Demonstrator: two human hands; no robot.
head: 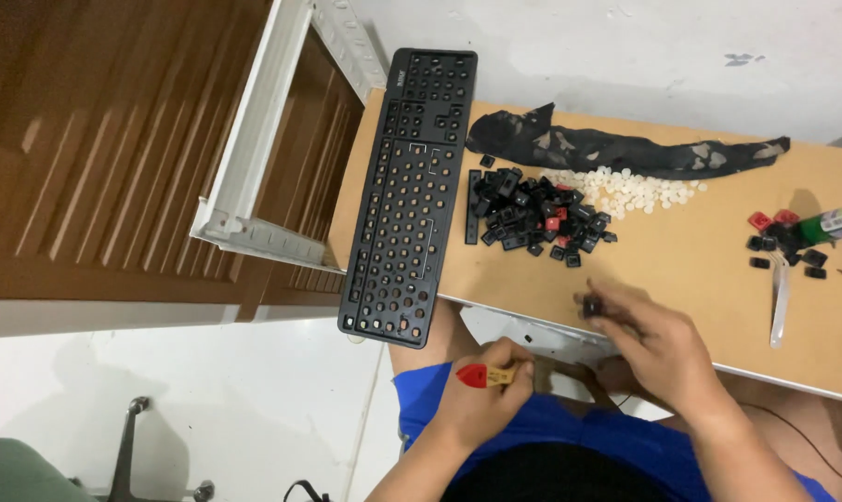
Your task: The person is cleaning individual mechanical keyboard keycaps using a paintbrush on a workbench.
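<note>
My left hand (481, 390) is closed around a small tool with a wooden handle and a red tip (472, 375), held over my lap below the table edge. My right hand (649, 339) pinches a single black keycap (590, 306) at the table's front edge. A black keyboard frame (409, 191) with its keycaps removed lies lengthwise on the left of the wooden table (690, 251), overhanging the front edge. A pile of black and red keycaps (532, 218) sits beside it, with small white rubber domes (630, 191) scattered behind the pile.
A dark camouflage cloth (616, 149) lies along the table's back edge. At the right are a few more keycaps (783, 246), a green bottle (835, 223) and a white plastic tool (779, 302). A wooden door (114, 139) and white frame (254, 130) stand left.
</note>
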